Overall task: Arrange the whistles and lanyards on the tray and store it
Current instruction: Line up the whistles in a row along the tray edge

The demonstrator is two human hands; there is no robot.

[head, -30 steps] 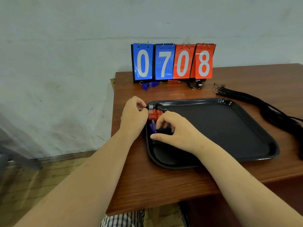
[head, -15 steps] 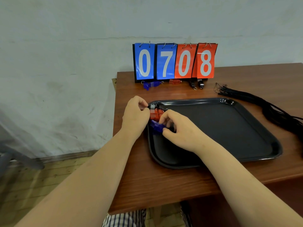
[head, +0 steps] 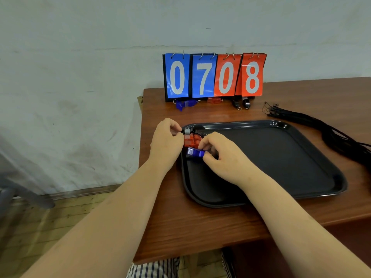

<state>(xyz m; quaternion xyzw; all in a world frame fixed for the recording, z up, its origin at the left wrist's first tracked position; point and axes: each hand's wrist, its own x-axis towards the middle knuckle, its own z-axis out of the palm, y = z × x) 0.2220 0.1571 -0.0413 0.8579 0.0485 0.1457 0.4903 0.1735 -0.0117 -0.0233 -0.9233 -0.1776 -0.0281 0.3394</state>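
Observation:
A black tray [head: 301, 167] lies on the wooden table. In its far left corner sit a black whistle [head: 188, 131], a red whistle [head: 191, 141] and a blue whistle [head: 194, 153], lined up close together. My left hand [head: 166, 141] has its fingers curled at the black whistle's end by the tray rim. My right hand [head: 218, 155] pinches the blue whistle's right end. More whistles lie by the scoreboard: blue ones [head: 185, 104], a red one [head: 214, 100] and black ones [head: 242, 103]. A bundle of black lanyards [head: 321, 129] lies to the right of the tray.
A flip scoreboard [head: 214, 76] reading 0708 stands at the table's back edge against the wall. The table's left edge runs just left of my left hand; wooden floor lies below. Most of the tray's inside is bare.
My right hand has closed on the blue whistle and set it just below the red one. My left hand has stayed at the black whistle.

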